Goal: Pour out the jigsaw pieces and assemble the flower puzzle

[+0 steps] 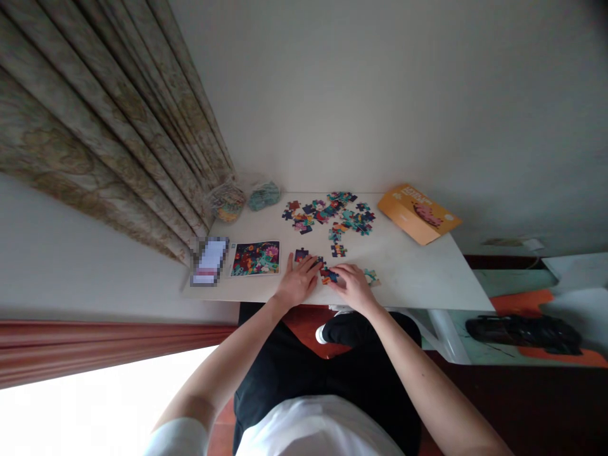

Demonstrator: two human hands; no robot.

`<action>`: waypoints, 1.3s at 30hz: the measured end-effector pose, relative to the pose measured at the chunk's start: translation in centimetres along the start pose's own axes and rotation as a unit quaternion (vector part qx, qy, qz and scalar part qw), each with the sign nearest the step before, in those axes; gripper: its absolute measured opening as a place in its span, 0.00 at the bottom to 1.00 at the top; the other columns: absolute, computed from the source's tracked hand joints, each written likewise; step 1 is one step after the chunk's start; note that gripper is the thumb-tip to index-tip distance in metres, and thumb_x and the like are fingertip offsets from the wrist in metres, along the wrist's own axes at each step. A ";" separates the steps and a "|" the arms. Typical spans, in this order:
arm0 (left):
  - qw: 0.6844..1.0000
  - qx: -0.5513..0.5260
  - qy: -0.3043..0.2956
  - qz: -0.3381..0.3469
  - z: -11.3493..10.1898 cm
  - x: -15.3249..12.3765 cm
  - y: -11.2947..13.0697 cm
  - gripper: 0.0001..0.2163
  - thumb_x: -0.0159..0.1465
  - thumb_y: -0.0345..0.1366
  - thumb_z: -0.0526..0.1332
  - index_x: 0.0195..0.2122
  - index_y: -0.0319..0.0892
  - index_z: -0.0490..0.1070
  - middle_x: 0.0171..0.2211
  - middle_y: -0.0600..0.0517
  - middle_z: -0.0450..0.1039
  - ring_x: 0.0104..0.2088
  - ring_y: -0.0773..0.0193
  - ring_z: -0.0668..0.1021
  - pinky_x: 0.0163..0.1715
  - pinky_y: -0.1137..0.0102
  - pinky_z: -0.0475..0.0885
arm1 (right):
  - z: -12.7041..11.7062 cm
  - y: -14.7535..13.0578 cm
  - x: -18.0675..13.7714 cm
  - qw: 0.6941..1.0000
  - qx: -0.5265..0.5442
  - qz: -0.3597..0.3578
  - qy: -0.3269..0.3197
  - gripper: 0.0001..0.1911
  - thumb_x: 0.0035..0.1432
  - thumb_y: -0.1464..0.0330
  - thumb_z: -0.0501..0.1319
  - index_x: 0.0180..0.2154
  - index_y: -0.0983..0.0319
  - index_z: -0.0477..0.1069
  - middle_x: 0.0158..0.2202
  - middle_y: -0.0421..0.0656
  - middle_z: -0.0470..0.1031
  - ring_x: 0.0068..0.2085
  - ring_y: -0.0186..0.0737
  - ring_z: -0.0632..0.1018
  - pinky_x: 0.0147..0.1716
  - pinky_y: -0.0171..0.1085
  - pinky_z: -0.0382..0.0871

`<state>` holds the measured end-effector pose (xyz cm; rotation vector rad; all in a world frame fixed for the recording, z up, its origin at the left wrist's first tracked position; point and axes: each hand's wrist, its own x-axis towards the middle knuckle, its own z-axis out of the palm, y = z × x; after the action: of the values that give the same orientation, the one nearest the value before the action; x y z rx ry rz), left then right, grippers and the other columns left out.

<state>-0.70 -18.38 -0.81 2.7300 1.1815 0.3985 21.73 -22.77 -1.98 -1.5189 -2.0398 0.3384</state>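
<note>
Well, closest in, the left hand (pixel 297 282) lies spread, its fingers fanned out flat on the smooth white table (pixel 427 278), the fingertips just beside a small joined patch of cardboard jigsaw pieces (pixel 327 275). The right hand (pixel 350 286) curves over that same patch, fingers bent down onto the knobbed, interlocking shapes; whether they pinch a single piece, I can't quite tell. A dark navy piece (pixel 301 255) sits just past the left hand, and a loose teal piece (pixel 370 276) lies off to the right. Farther up spreads a loose scatter of colourful pieces (pixel 327 215), their tabs and hollows jumbled. To the left lie a flat floral picture card (pixel 255 258) and a blurred rectangular object (pixel 209 261). Beyond, an orange cardboard box (pixel 418 213) lies at the far corner, near two crinkled clear plastic bags (pixel 246 199) against the wall, under a pleated patterned curtain (pixel 95 139).
</note>
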 end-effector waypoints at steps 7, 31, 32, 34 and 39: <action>1.000 -0.014 0.007 -0.015 -0.2 -0.2 0.1 0.20 0.75 0.34 0.52 0.66 0.46 0.68 0.67 0.44 0.68 0.69 0.52 0.68 0.73 0.40 0.46 | -0.1 -0.3 -0.1 0.999 -0.035 -0.011 -0.005 0.20 0.65 0.62 0.65 0.58 0.58 0.75 0.57 0.51 0.77 0.53 0.56 0.76 0.54 0.54 0.71; 0.999 -0.017 0.009 -0.031 -0.1 -0.4 -0.1 0.21 0.74 0.32 0.52 0.66 0.47 0.68 0.68 0.45 0.68 0.70 0.53 0.67 0.73 0.39 0.40 | -0.5 -0.1 -0.1 0.999 -0.048 -0.007 -0.010 0.19 0.67 0.61 0.62 0.57 0.58 0.76 0.55 0.52 0.75 0.56 0.56 0.74 0.57 0.54 0.71; 0.999 -0.013 0.008 -0.031 -0.1 -0.4 -0.1 0.21 0.74 0.33 0.52 0.66 0.47 0.67 0.68 0.45 0.68 0.70 0.53 0.67 0.73 0.39 0.39 | -0.4 -0.1 -0.1 0.999 -0.047 -0.007 -0.010 0.19 0.67 0.61 0.62 0.57 0.58 0.76 0.55 0.52 0.75 0.56 0.56 0.74 0.57 0.54 0.71; 1.000 -0.008 0.006 -0.030 -0.2 -0.3 -0.1 0.21 0.74 0.33 0.52 0.67 0.47 0.67 0.68 0.45 0.68 0.70 0.53 0.66 0.73 0.38 0.39 | -0.4 -0.1 -0.1 0.999 -0.044 -0.007 -0.009 0.19 0.67 0.60 0.62 0.57 0.57 0.76 0.55 0.52 0.75 0.56 0.56 0.74 0.57 0.54 0.71; 0.999 -0.015 0.001 -0.030 -0.3 -0.3 -0.1 0.21 0.74 0.32 0.51 0.67 0.48 0.66 0.69 0.45 0.66 0.71 0.53 0.66 0.72 0.37 0.40 | -0.3 0.0 -0.1 0.999 -0.040 -0.008 -0.008 0.19 0.67 0.60 0.62 0.57 0.56 0.76 0.55 0.52 0.75 0.55 0.57 0.75 0.56 0.55 0.71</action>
<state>-1.02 -18.56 -0.62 2.6617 1.2438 0.4091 21.95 -22.91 -1.74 -1.5504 -2.0985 0.2665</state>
